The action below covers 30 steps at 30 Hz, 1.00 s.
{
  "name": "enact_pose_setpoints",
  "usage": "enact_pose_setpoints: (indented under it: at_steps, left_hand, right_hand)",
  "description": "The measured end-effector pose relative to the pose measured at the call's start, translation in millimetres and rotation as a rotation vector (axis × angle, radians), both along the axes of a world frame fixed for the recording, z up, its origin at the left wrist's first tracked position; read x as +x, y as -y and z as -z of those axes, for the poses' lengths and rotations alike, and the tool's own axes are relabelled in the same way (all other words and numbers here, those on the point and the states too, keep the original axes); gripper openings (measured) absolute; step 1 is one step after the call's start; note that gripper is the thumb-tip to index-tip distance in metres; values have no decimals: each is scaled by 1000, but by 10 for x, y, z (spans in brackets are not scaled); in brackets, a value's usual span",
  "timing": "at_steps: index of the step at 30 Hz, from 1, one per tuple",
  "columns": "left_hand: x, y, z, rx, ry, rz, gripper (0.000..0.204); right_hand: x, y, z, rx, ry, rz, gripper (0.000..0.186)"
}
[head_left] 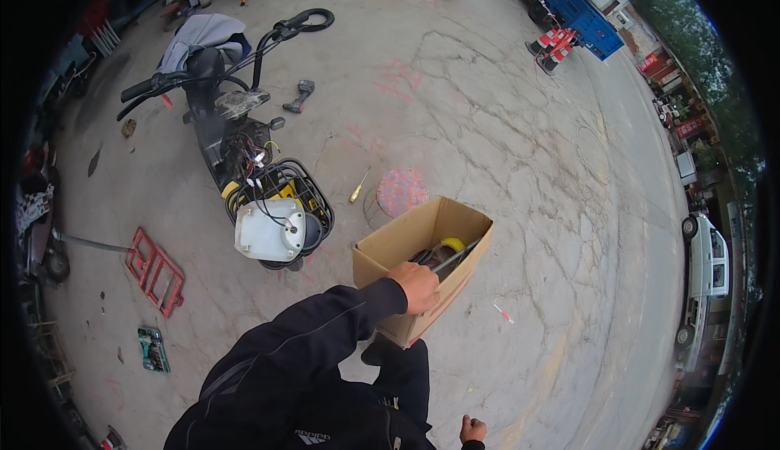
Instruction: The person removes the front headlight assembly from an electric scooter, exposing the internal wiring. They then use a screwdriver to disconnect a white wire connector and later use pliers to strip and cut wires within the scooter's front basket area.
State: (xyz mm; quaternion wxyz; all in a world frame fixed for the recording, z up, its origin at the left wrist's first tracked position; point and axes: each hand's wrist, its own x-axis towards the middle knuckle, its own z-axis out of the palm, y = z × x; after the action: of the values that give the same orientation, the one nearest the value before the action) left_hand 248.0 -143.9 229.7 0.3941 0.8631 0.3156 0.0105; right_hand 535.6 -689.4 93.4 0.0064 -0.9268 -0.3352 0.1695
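Observation:
My left hand point(416, 286) is closed over the near rim of an open cardboard box point(380, 268), which tilts in front of my legs. Inside the box lie a yellow ring-shaped roll point(449, 247), a grey bar and dark items I cannot make out. Down at the lower edge, my right hand point(473, 428) is curled closed beside my body, with nothing visible in it. Just beyond the box stands a round stool point(402, 191) with a mottled red-and-grey top. A yellow-handled screwdriver point(356, 193) lies on the ground to the stool's left.
A partly dismantled electric scooter point(213, 117) with exposed wires stands left of the stool. Near it lies a cordless drill point(300, 96). A red metal frame point(154, 271) and a green tool case point(153, 349) are at left. Traffic cones point(554, 50) and a blue truck point(581, 7) stand far right.

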Motion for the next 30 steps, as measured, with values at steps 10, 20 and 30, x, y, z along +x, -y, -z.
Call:
enact_pose_setpoints:
  at_steps: [10,20,30]
  left_hand:
    - [383,-1893,161,-36,-146,-307,42]
    - [-51,-3053,799,-51,-79,-706,46]
    - [-569,-4194,1679,-143,-137,-800,43]
  right_hand:
    - [1340,-3749,396,36,-168,-317,57]
    - [1059,-7806,-378,167,-311,-627,58]
    - [-49,-9182,-134,118,-326,-945,44]
